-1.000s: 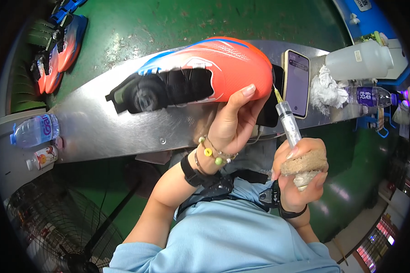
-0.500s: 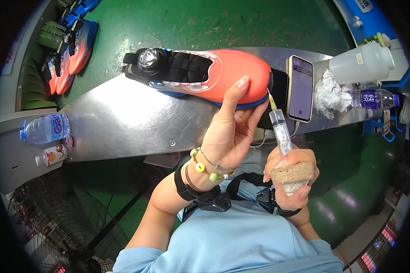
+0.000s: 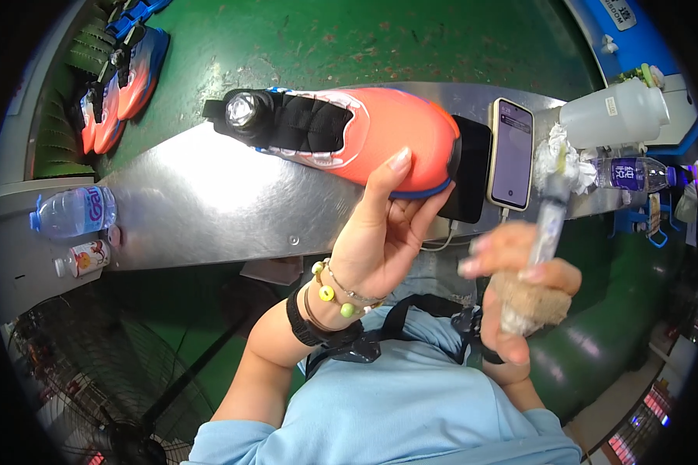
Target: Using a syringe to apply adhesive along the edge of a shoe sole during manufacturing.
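An orange running shoe (image 3: 403, 128) with a blue sole lies over the metal bench, its toe to the right. My left hand (image 3: 384, 225) grips it at the toe, thumb on the upper and fingers beneath. Inside the collar sits a black shoe last with a shiny round metal top (image 3: 244, 111). My right hand (image 3: 531, 267), blurred by motion, holds a clear syringe (image 3: 549, 225) pointing up. A rough brown pad (image 3: 539, 302) with whitish material on it sits at the syringe's plunger end, against my palm. The syringe tip is smeared in front of crumpled white tissue (image 3: 566, 163).
Two phones, one dark (image 3: 469, 167) and one lit (image 3: 512, 155), lie beside the toe with cables. A translucent jar (image 3: 616, 110) and a purple-labelled bottle (image 3: 634, 173) stand right. More bottles (image 3: 77, 213) are at left, shoes (image 3: 136, 77) on a rack far left, a fan (image 3: 124, 387) below.
My right hand has swung the syringe right, away from the shoe's toe to the tissue. My left hand and the shoe have shifted slightly left.
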A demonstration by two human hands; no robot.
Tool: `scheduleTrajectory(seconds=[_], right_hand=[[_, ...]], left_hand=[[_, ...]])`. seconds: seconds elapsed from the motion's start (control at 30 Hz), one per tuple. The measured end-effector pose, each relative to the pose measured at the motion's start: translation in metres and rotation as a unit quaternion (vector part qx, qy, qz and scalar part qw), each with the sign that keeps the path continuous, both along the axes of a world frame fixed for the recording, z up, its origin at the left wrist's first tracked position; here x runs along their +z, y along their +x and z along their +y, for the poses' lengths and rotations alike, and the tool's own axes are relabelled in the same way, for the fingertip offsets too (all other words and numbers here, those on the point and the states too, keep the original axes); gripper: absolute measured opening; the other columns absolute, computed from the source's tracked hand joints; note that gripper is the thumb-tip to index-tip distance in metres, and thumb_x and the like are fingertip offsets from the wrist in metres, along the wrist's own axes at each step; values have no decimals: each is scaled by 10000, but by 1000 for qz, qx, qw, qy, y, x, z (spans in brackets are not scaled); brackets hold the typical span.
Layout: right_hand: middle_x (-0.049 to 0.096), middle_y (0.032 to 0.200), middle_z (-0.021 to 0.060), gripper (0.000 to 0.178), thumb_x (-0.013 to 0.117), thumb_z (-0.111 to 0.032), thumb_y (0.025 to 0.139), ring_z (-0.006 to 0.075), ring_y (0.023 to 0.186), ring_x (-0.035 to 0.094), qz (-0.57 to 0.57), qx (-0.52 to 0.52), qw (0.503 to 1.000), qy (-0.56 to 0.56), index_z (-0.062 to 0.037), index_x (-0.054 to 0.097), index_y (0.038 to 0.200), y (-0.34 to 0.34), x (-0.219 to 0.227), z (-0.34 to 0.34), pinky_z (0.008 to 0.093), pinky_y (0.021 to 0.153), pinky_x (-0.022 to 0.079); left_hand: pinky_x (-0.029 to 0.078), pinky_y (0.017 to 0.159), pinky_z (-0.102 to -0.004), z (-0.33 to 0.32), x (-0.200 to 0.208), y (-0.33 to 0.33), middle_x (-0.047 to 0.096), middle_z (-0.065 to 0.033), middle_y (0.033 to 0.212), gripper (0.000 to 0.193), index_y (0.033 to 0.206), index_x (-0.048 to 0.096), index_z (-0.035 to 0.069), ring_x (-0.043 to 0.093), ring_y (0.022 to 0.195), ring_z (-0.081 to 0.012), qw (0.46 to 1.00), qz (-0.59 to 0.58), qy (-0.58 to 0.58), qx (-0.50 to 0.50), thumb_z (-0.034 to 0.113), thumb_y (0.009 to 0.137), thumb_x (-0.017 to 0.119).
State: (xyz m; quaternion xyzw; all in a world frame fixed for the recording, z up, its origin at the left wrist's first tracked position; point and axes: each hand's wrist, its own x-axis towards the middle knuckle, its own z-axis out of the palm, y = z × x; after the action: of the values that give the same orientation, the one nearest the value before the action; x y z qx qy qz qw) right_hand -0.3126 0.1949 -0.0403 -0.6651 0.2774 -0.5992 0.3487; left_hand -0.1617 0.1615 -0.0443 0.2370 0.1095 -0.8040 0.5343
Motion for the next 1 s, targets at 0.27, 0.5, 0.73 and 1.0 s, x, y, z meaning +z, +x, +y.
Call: scheduleTrajectory(seconds=[0.27,0.5,0.73,1.0], right_hand=[[666,901,56,655,612,-651,640,327,978,558,282,-97,949,-99,-140,342,948,11,13,-21,502,1016,141],[668,897,-11,505,491,-642,748,182,904,609,432,-169,873,-150,-193,366,941,17,19,-8,524,1000,144],[665,797,36,583,404,-694,752,242,872,590,436,-136,884,-96,-181,326,1017,-4,25,7,513,1013,91],[650,802,123,540,587,-456,788,273,851,598,296,-246,918,-98,-44,384,1071,-81,-14,-12,442,870,378]], left_hand=[[478,887,-303,39,-27,18,554,-71,1095,379,1166,430,24,570,979,-150,995,-1,-55,-77,169,841,560],[466,906,-310,36,-33,20,525,-88,1134,414,1186,405,20,543,1032,-174,993,50,-89,-63,167,834,566],[462,907,-319,21,-39,23,519,-76,1131,395,1171,428,20,546,1020,-188,988,-3,-121,-94,165,835,574],[482,768,-160,-168,-85,213,483,-153,1216,715,1289,311,-42,547,1008,-108,950,-270,-153,-44,459,828,531]])
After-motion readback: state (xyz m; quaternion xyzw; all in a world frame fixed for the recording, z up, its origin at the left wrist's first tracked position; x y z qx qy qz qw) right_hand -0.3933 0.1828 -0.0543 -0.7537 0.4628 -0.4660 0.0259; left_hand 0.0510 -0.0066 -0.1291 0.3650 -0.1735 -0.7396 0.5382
